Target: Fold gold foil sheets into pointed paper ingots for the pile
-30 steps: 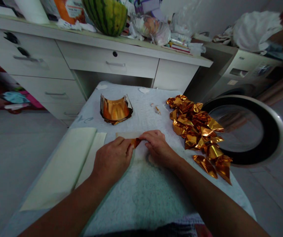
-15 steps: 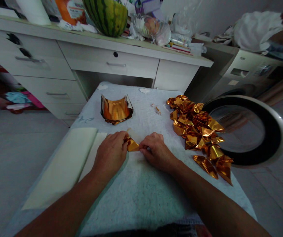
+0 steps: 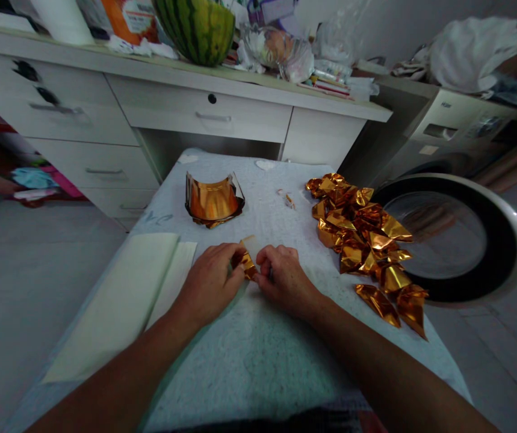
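Between my hands, low over the cloth-covered table [image 3: 258,373], is a small folded piece of gold foil paper [image 3: 249,266] with a pale backing at its top. My left hand [image 3: 210,281] pinches its left side between thumb and fingers. My right hand [image 3: 284,278] is closed with its fingertips at the piece's lower right edge. Beyond my hands stands a curved stack of gold foil sheets [image 3: 214,201]. Several folded gold foil pieces [image 3: 357,234] lie heaped to the right of my right hand.
Pale yellow paper [image 3: 118,307] lies along the table's left side. Small scraps [image 3: 289,200] rest near the table's far middle. Behind stands a white drawer desk [image 3: 168,99] bearing a cut watermelon [image 3: 197,30]. At right, a washing machine's round door [image 3: 461,282] hangs open beside the table.
The foil piece has turned more upright and looks narrower. My left hand has moved slightly right, closer to my right hand, and its thumb now presses on the foil.
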### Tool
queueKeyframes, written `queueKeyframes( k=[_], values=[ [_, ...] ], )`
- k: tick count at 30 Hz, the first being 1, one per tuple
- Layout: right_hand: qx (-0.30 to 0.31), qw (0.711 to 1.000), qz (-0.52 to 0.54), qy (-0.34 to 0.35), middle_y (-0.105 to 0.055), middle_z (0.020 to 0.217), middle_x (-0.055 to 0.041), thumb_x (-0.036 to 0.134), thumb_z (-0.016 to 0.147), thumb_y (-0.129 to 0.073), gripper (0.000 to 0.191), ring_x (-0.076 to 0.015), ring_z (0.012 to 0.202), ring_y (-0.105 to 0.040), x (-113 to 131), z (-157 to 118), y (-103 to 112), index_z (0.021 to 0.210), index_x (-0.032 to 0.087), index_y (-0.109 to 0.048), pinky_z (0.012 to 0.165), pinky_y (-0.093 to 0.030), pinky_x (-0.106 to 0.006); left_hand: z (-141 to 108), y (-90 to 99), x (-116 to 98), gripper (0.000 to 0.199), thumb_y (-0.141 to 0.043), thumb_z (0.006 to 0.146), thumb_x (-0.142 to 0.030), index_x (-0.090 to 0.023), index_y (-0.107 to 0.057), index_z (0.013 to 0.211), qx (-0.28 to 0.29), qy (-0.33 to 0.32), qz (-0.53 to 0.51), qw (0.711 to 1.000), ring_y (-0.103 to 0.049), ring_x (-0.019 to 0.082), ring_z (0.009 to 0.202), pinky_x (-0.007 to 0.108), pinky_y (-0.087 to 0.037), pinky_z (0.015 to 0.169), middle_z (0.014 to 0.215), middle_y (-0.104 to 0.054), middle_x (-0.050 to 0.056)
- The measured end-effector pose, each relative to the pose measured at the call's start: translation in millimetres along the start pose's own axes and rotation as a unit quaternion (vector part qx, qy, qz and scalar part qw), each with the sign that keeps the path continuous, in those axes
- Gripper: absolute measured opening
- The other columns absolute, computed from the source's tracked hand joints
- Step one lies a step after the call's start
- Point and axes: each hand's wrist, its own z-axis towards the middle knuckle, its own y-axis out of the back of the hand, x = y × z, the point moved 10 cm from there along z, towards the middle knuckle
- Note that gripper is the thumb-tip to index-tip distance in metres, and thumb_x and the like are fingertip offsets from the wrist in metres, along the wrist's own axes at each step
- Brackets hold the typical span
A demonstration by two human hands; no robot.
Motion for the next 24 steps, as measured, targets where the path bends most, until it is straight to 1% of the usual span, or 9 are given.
queueKeyframes(
  k=[2, 4, 7, 11, 14, 17, 22, 24],
  values=[
    [-0.006, 1.0, -0.015, -0.005, -0.061, 0.079, 0.0, 0.013, 0.079, -0.063, 0.021, -0.0216, 0.089, -0.05, -2, 0, 0, 0.094, 0.021, -0.051, 0.083, -0.032, -0.036, 1, -2.0, 1, 0.018, -0.055, 0.083, -0.017, -0.02, -0.061, 0.1, 0.008, -0.006, 0.014, 1.0, -0.059, 0.024, 0.096, 0.041, -0.046, 0.088, 0.1, -0.068, 0.005],
    [-0.01, 0.999, -0.033, -0.005, -0.061, 0.089, -0.0029, 0.014, 0.078, -0.064, 0.021, -0.0228, 0.093, -0.048, -2, 0, 0, 0.094, 0.021, -0.052, 0.083, -0.032, -0.037, 2, -4.0, 1, 0.016, -0.057, 0.082, -0.015, -0.021, -0.061, 0.097, 0.014, -0.017, 0.027, 0.999, -0.058, 0.024, 0.096, 0.04, -0.045, 0.087, 0.099, -0.067, 0.004],
    [-0.003, 0.998, -0.055, 0.006, -0.059, 0.1, -0.0056, 0.016, 0.081, -0.062, 0.014, -0.0241, 0.098, -0.046, 1, 0, -1, 0.092, 0.021, -0.057, 0.084, -0.032, -0.038, 4, -6.4, 0, 0.012, -0.058, 0.084, -0.015, -0.021, -0.061, 0.093, 0.023, -0.028, 0.036, 0.999, -0.058, 0.023, 0.095, 0.039, -0.043, 0.087, 0.099, -0.067, 0.004],
    [0.018, 0.998, -0.065, 0.014, -0.058, 0.102, -0.0048, 0.015, 0.084, -0.06, 0.008, -0.0234, 0.101, -0.045, 5, 0, -4, 0.087, 0.022, -0.063, 0.086, -0.032, -0.039, 5, -6.6, 0, 0.01, -0.058, 0.085, -0.015, -0.021, -0.062, 0.091, 0.025, -0.027, 0.034, 0.999, -0.058, 0.023, 0.096, 0.038, -0.042, 0.087, 0.099, -0.067, 0.004],
    [0.025, 0.996, -0.081, 0.009, -0.057, 0.101, -0.0052, 0.021, 0.085, -0.063, 0.004, -0.0238, 0.1, -0.045, 5, 1, -6, 0.088, 0.021, -0.063, 0.087, -0.032, -0.04, 5, -6.8, 0, 0.009, -0.058, 0.086, -0.014, -0.021, -0.063, 0.089, 0.026, -0.03, 0.021, 0.999, -0.057, 0.022, 0.096, 0.038, -0.043, 0.087, 0.098, -0.066, 0.004],
    [0.022, 0.995, -0.101, 0.002, -0.057, 0.104, -0.0068, 0.029, 0.085, -0.065, 0.013, -0.025, 0.1, -0.045, 4, 1, -7, 0.094, 0.02, -0.061, 0.086, -0.033, -0.041, 3, -7.7, -1, 0.011, -0.057, 0.086, -0.012, -0.02, -0.062, 0.09, 0.026, -0.038, 0.0, 0.999, -0.057, 0.021, 0.097, 0.036, -0.044, 0.088, 0.098, -0.064, 0.004],
    [-0.01, 0.995, -0.097, -0.01, -0.057, 0.116, -0.0102, 0.035, 0.083, -0.067, 0.039, -0.0282, 0.107, -0.045, -1, 0, 2, 0.115, 0.018, -0.055, 0.091, -0.035, -0.043, 0, -11.7, -1, 0.016, -0.055, 0.085, -0.007, -0.02, -0.062, 0.092, 0.039, -0.043, -0.02, 0.998, -0.059, 0.02, 0.096, 0.034, -0.047, 0.087, 0.101, -0.064, 0.004],
    [-0.014, 0.995, -0.095, -0.016, -0.057, 0.118, -0.0105, 0.034, 0.084, -0.066, 0.039, -0.0282, 0.108, -0.045, -4, -1, 6, 0.117, 0.017, -0.055, 0.092, -0.035, -0.043, 0, -13.8, -3, 0.019, -0.054, 0.085, -0.006, -0.02, -0.062, 0.093, 0.047, -0.055, -0.03, 0.997, -0.06, 0.019, 0.096, 0.034, -0.048, 0.087, 0.101, -0.064, 0.003]
  ],
)
